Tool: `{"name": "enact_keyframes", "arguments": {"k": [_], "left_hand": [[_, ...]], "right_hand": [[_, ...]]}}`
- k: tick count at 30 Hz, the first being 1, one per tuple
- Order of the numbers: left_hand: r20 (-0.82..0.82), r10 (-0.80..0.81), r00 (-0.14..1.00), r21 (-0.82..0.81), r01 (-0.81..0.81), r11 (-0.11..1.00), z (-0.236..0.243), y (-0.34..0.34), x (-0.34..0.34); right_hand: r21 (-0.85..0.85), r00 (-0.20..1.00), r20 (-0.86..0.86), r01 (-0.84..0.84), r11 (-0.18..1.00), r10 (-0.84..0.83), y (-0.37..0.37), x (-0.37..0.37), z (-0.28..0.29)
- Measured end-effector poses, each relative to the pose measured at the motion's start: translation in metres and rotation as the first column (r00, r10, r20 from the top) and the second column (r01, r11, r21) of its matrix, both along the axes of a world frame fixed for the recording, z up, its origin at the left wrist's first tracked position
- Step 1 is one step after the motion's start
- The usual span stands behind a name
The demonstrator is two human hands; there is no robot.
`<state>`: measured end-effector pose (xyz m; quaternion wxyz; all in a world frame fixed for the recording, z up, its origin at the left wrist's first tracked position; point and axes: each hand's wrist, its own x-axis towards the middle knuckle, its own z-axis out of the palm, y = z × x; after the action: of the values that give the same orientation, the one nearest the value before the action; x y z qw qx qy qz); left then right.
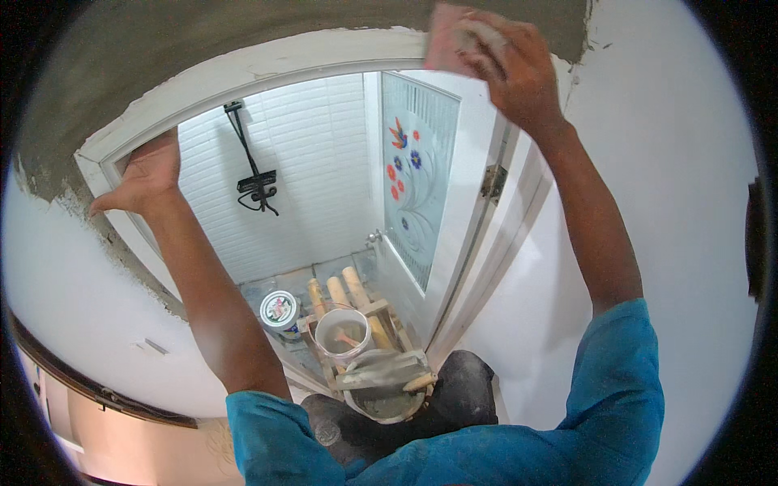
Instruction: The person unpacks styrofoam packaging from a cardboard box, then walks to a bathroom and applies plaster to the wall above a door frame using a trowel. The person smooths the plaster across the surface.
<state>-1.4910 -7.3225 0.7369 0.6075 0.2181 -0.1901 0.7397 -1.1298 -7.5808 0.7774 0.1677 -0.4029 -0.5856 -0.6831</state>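
Note:
My right hand (510,73) is closed on a flat pink sponge pad (448,39), a little blurred. The pad lies at the upper edge of the white door frame (243,74), where the frame meets grey plaster (324,14). At the frame's upper left corner, my left hand (152,172) grips the frame. Its thumb stretches over the outer face while the fingers rest on the inner side, their tips partly hidden. Below, between my knees, stands a bucket of grey mix (387,405) with a wide metal blade (377,370) and a wooden-handled tool (420,381) across its rim.
A white bucket (339,332) with a tool inside rests on a wooden stand (374,308) in the doorway. Beside it is a lidded tub (279,312). The white door (421,275) with a flowered glass panel stands open at the right. A black wall fixture (257,182) hangs beyond.

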Motion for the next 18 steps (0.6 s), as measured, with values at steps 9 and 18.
{"name": "enact_keyframes", "arguments": {"k": [9, 18], "left_hand": [[-0.189, 0.461, 0.867, -0.012, -0.471, 0.882, 0.026, 0.010, 0.020], [-0.165, 0.491, 0.855, -0.117, -0.511, 0.852, 0.018, 0.026, 0.021]], "right_hand": [[-0.097, 0.962, 0.169, -0.202, 0.974, 0.216, 0.026, -0.034, 0.032], [-0.234, 0.932, -0.295, -0.285, 0.930, 0.212, 0.010, -0.016, 0.054]]}}
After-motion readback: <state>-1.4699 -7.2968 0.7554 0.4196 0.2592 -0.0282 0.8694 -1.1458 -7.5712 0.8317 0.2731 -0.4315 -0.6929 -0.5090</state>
